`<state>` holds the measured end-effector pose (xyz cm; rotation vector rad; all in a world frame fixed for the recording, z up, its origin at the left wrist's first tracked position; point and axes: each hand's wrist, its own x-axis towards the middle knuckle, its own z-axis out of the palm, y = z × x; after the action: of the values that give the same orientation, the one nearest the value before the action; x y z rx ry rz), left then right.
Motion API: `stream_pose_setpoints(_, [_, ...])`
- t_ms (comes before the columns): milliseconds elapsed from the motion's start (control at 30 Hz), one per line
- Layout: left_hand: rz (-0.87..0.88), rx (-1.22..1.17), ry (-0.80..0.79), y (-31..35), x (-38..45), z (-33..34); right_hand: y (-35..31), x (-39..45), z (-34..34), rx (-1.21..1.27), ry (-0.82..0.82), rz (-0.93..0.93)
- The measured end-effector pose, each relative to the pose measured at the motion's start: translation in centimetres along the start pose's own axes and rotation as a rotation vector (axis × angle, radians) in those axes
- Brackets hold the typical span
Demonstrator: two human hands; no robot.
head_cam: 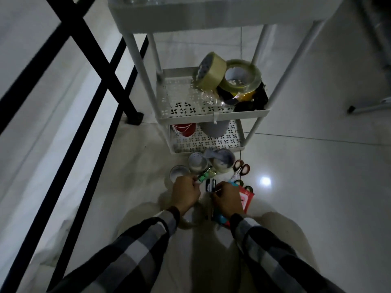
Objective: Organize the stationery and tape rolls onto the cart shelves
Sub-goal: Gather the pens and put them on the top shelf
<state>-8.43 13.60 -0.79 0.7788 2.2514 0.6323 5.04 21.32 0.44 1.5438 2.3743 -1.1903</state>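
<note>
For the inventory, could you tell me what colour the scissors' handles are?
Dark red with black inner rims, on the scissors; head view.

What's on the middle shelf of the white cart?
On the middle shelf two yellowish tape rolls sit stacked on darker rolls, with crinkly clear plastic beside them. What lies under the pile is covered.

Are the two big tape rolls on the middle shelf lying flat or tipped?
Tipped. The beige roll stands nearly on edge, its core facing left; the clear roll leans beside it on darker rolls, on the middle shelf.
</note>
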Motion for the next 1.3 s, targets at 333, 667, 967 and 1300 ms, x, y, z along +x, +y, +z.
stream_pose_setpoints(333, [0.093,0.564,-0.067,0.6,4.0,1.1,-0.5,3.3,3.4,-0.346,0.065,0.074])
stream_pose_setpoints(667, [0.061,0.183,-0.074,-1.9,5.6,1.2,0.1,4.1,5.2,-0.215,0.073,0.139])
stream_pose_setpoints(967, [-0.023,-0.343,-0.183,-2.2,3.7,-0.6,1.5,4.4,3.0,0.188,-0.051,0.151])
stream_pose_setpoints(1300, [0.001,-0.604,-0.569,3.7,0.6,-6.8,-4.0,0.2,-8.3,0.855,-0.119,0.024])
